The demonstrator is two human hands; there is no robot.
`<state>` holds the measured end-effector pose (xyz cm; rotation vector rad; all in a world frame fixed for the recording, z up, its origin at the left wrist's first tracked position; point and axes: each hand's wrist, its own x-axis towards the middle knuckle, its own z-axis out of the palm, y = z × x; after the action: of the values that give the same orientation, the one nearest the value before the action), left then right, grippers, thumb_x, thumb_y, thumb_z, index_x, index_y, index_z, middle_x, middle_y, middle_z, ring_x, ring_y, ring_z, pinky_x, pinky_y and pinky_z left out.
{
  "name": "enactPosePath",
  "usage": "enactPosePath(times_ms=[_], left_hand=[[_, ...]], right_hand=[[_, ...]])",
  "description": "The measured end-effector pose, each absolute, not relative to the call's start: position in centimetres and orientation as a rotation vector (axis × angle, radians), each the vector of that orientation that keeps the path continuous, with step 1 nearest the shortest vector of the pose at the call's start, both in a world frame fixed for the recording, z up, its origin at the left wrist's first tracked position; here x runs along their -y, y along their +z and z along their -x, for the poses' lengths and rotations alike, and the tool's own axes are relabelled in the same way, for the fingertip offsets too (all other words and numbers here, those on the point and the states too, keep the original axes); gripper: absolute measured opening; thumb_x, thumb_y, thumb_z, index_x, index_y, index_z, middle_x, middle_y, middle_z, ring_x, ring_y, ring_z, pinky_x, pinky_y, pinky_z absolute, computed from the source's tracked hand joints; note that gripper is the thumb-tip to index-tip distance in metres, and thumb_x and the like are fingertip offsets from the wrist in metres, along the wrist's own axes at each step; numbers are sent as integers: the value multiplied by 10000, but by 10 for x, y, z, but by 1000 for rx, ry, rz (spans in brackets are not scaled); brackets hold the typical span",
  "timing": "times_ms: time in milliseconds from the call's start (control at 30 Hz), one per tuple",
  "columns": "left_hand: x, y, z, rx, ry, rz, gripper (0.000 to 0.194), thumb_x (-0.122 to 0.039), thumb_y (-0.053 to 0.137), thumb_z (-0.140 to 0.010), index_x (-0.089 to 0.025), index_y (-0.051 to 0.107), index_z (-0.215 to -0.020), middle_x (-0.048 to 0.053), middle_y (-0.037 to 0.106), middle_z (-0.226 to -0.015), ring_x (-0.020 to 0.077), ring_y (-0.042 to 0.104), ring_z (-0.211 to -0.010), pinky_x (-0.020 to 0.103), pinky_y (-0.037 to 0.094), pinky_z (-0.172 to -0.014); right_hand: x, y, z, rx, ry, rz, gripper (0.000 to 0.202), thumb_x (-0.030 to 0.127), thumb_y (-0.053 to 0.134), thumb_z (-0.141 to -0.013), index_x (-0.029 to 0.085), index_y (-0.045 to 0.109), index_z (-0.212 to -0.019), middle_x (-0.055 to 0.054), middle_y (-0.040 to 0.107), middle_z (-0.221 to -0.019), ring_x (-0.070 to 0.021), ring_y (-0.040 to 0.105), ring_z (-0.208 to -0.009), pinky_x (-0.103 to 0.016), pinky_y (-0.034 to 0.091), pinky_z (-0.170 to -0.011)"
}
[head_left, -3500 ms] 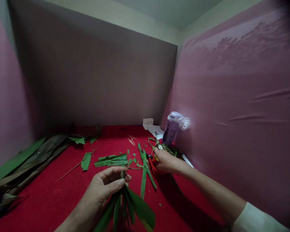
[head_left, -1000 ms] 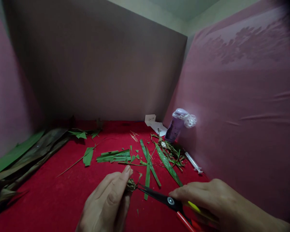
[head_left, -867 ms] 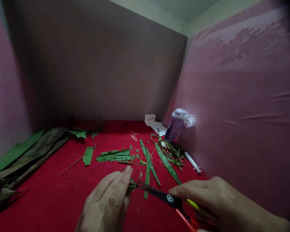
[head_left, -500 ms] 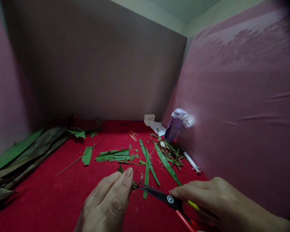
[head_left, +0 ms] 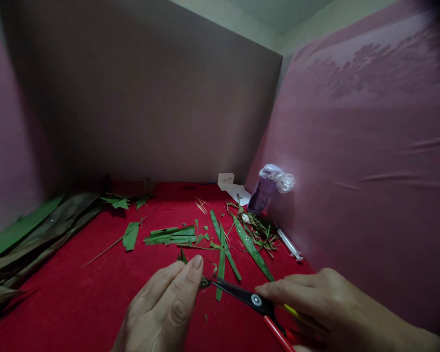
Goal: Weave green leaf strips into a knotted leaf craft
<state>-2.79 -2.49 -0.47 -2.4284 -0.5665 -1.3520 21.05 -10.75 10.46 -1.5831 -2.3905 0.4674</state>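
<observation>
Head view: the left hand (head_left: 165,313) pinches the small leaf stub (head_left: 204,282) low over the red table (head_left: 77,298) — the scissors (head_left: 247,298), gripped in the right hand (head_left: 315,303), have edged in since a second ago. Blade tips now meet the stub — judged a trimming cut in progress.

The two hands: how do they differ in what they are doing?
The left hand pinches a small leaf bundle at its fingertips; the right hand grips the scissors by their red and yellow handles. The left hand sits near the middle, fingers pointing away; the right hand comes in from the right, fingers pointing left. Both are bare and hover over the red cloth.
</observation>
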Motion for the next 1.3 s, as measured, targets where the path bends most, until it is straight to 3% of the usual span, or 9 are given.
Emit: enactPosePath(times_ms=[100,467,667,833,1067,1300], left_hand=[[25,-5,29,543,-1310,2436,536,-209,459,-897,-20,315,-1378,170,678,-1140,257,598,-1080,370,556,-839],[24,-7,29,539,-1257,2430,541,-112,450,-892,-59,269,-1400,144,658,-1184,226,603,-1088,353,538,-873],[24,-6,28,502,-1287,2428,538,-204,451,-901,-29,299,-1386,163,666,-1163,240,598,-1084,361,521,-888],[25,-3,26,519,-1320,2451,548,-284,413,-917,-20,305,-1385,176,677,-1138,260,599,-1068,380,535,-853],[24,-6,29,506,-1279,2436,544,-129,470,-882,-23,295,-1385,164,669,-1160,248,600,-1076,366,540,-857],[24,-6,29,536,-1257,2438,565,-78,472,-872,-52,270,-1399,143,668,-1168,231,611,-1069,351,544,-859]], right_hand=[[109,105,-208,2366,484,1591,204,132,645,-734,160,642,-936,-27,644,-709,-98,546,-510,-193,402,-476],[113,101,-210,2423,333,1580,240,133,634,-724,184,646,-958,-26,682,-732,-131,600,-578,-216,414,-502],[116,96,-211,2379,214,1612,219,121,604,-747,207,636,-946,-12,678,-738,-117,589,-540,-214,404,-489],[113,99,-213,2448,351,1596,157,151,598,-759,178,633,-910,-25,660,-724,-110,564,-525,-201,386,-464],[108,101,-213,2476,376,1548,200,102,574,-747,181,624,-923,2,608,-672,-86,496,-465,-195,337,-431],[111,101,-215,2518,356,1570,243,111,592,-726,195,607,-954,-18,619,-689,-109,499,-467,-228,316,-431]])
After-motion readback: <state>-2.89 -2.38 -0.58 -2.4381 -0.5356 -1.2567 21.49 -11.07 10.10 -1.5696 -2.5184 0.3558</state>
